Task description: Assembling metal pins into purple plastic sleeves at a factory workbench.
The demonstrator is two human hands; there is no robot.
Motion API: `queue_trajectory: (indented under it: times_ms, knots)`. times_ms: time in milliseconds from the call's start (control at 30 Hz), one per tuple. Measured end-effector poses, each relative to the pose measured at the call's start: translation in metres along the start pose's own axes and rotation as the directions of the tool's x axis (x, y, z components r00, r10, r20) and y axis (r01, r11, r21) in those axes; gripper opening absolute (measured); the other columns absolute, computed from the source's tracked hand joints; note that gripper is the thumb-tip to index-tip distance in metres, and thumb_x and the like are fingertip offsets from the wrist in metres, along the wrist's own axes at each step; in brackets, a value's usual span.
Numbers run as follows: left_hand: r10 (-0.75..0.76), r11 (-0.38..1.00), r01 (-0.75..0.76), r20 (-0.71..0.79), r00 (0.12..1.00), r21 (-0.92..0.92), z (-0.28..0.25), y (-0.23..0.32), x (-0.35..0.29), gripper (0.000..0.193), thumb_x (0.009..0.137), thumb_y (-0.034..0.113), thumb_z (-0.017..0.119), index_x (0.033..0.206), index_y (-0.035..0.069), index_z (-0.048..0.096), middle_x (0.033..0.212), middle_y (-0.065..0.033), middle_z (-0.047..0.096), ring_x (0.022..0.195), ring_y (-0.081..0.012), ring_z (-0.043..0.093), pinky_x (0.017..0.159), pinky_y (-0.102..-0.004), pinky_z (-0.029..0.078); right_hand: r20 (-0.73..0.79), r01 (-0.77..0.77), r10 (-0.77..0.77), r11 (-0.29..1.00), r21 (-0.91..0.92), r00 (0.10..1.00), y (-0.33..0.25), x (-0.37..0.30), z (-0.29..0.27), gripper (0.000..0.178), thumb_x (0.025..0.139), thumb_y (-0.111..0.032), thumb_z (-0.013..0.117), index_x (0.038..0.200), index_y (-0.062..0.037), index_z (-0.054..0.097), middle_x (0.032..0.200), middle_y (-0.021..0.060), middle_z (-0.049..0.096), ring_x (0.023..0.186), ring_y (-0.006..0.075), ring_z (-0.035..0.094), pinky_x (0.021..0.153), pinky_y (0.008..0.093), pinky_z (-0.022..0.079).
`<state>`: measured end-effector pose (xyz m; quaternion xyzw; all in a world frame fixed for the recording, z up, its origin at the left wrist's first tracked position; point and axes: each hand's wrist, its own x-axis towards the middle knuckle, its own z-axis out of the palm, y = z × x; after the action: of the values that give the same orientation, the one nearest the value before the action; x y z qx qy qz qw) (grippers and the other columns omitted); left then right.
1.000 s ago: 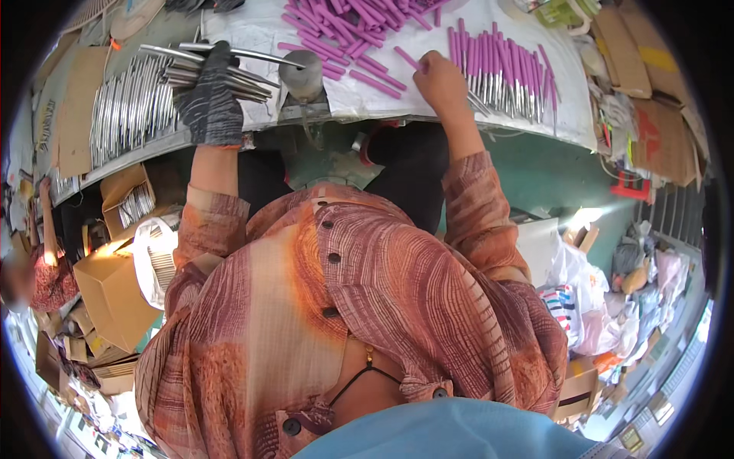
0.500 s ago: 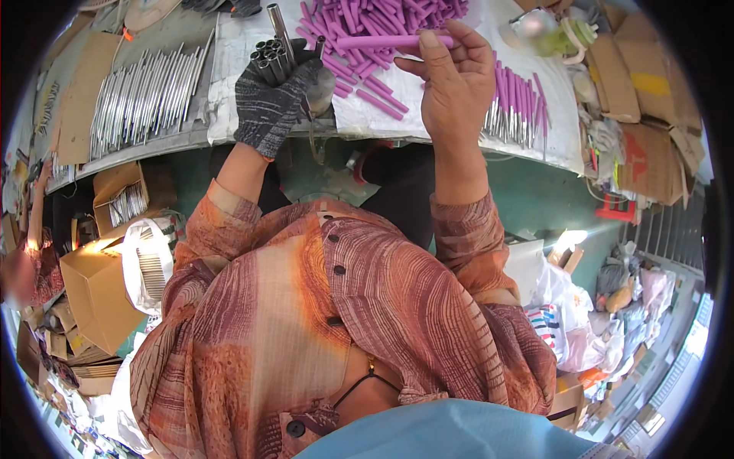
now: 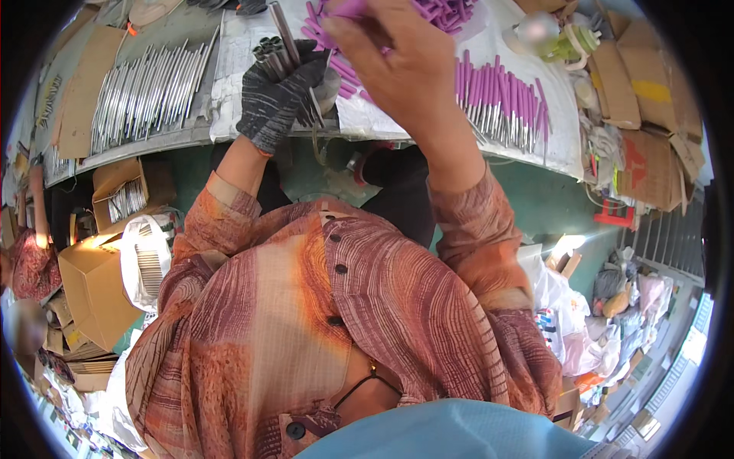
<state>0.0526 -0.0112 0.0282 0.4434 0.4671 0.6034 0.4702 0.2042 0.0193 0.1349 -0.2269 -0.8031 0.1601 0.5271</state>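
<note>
My left hand [image 3: 274,107], in a dark grey knit glove, is closed around a bundle of metal tubes [image 3: 283,34]. One tube stands out higher than the others, tilted up and away. My bare right hand [image 3: 409,65] reaches across to the far edge of the view, with a purple sleeve [image 3: 348,8] between thumb and fingers; part of the sleeve is cut off by the picture's edge. Behind that hand lies a heap of purple sleeves [image 3: 453,15], partly covered by it. To its right, metal rods with purple sleeves [image 3: 497,96] lie in a row on white sheeting.
Bare metal rods [image 3: 145,96] lie in a row at the table's left, beside a cardboard strip [image 3: 89,92]. Cardboard boxes [image 3: 638,76] stand at the right. Below the table's left are an open carton [image 3: 95,294] and a white bag [image 3: 138,279]. Another person's arm [image 3: 38,203] shows far left.
My right hand has moved left and farther away with the purple sleeve, toward the tubes in my left hand. The left hand has stayed nearly in place.
</note>
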Motion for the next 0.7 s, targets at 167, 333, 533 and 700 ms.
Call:
queue_trajectory:
  times_ms: [167,333,533,700]
  knots:
    - [-0.273,0.89,0.25,-0.006,0.962,-0.382,-0.012,-0.006,0.005,0.03,0.078,0.009,0.067,0.105,-0.002,0.06,0.091,-0.0125,0.065,0.076,-0.0185,0.064,0.067,-0.0287,0.052,0.173,-0.197,0.164,0.961,0.193,0.971,0.004,0.017,0.0,0.022,0.086,-0.011,0.058,0.104,0.001,0.056,0.077,0.0119,0.059,0.067,0.0182,0.059,0.06,0.0272,0.046]
    - [-0.32,0.891,0.302,0.003,0.947,-0.34,-0.013,-0.006,0.001,0.029,0.077,0.01,0.065,0.104,-0.002,0.061,0.087,-0.013,0.066,0.073,-0.0184,0.063,0.065,-0.0287,0.052,0.069,-0.131,0.123,0.982,0.138,0.99,0.018,-0.001,0.019,0.017,0.089,-0.015,0.055,0.095,0.001,0.056,0.073,0.0137,0.057,0.064,0.0223,0.057,0.057,0.0307,0.044]
    - [-0.42,0.825,0.358,-0.051,0.906,-0.437,-0.025,-0.017,0.011,0.025,0.083,0.014,0.059,0.103,-0.001,0.061,0.09,-0.0111,0.064,0.075,-0.0198,0.062,0.071,-0.0321,0.052,0.2,-0.391,0.338,0.83,0.398,0.92,0.023,-0.013,0.026,0.025,0.088,-0.021,0.047,0.084,0.0001,0.06,0.075,0.0097,0.064,0.07,0.0172,0.061,0.067,0.0275,0.047]
    - [-0.431,0.742,0.343,-0.018,0.902,-0.576,-0.039,-0.017,0.015,0.028,0.082,0.015,0.06,0.107,0.003,0.056,0.086,-0.009,0.063,0.078,-0.0201,0.061,0.067,-0.0317,0.051,0.291,-0.494,0.415,0.815,0.302,0.862,0.049,-0.043,0.053,0.032,0.093,-0.018,0.035,0.075,-0.0036,0.057,0.073,0.0048,0.059,0.07,0.0145,0.058,0.069,0.0275,0.045]
